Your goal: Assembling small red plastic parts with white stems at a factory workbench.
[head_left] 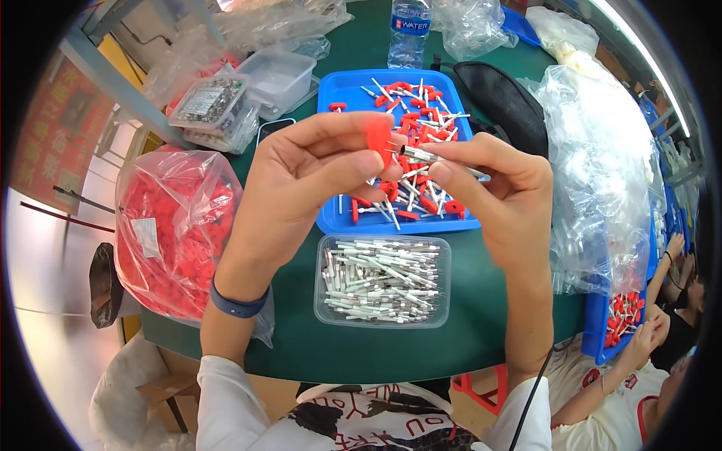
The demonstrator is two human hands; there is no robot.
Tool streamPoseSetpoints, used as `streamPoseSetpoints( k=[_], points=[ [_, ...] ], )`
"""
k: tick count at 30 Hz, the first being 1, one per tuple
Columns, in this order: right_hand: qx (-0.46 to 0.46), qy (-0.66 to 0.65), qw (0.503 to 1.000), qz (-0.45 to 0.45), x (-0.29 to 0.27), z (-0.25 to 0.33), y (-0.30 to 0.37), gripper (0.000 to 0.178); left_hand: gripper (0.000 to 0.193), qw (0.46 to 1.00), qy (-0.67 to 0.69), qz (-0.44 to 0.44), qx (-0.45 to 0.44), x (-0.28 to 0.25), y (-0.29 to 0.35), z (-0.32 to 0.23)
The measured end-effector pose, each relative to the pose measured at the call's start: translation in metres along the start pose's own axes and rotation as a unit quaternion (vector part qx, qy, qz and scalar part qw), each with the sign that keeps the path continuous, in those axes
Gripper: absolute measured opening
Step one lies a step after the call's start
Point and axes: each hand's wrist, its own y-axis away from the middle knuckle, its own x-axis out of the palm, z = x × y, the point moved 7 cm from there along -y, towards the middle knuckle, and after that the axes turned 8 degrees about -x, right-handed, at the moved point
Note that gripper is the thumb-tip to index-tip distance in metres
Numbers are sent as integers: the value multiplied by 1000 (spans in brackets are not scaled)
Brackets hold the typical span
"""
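Observation:
Above the blue tray point(342, 81), my left hand point(297, 165) pinches a red plastic piece point(380, 135) between thumb and fingers. My right hand point(508, 184) grips a thin white stick with a metal end point(416, 153). That metal end, with fine pins or wires at its tip, points left at the red piece. Whether the two touch I cannot tell. In the tray lie many red pieces with white sticks attached, partly covered by my hands. Nearer to me, a clear plastic box point(319, 301) holds a heap of loose white sticks with metal ends.
A clear bag of red pieces point(180, 225) sits at the left. Behind it are lidded clear boxes point(207, 101). A water bottle point(410, 37) and a black pouch point(500, 98) stand beyond the tray. Plastic bags point(602, 180) fill the right; another person's hands point(647, 334) work there beside a blue tray point(594, 331).

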Motion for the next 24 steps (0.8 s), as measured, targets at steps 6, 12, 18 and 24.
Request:
streamPoseSetpoints(
  k=[6,12,18,24],
  points=[
    [-31,69,995,62,1,-7,-3,20,37,992,-80,-40,92,2,6,-10],
    [-73,39,995,50,0,-3,-5,20,38,991,-60,-47,110,2,8,-14],
    [-62,83,994,39,-5,2,-5,20,31,1000,-23,13,7,6,0,-3],
    [-39,160,984,70,-2,10,-4,19,28,996,-70,-1,55,7,0,0]
  ],
)
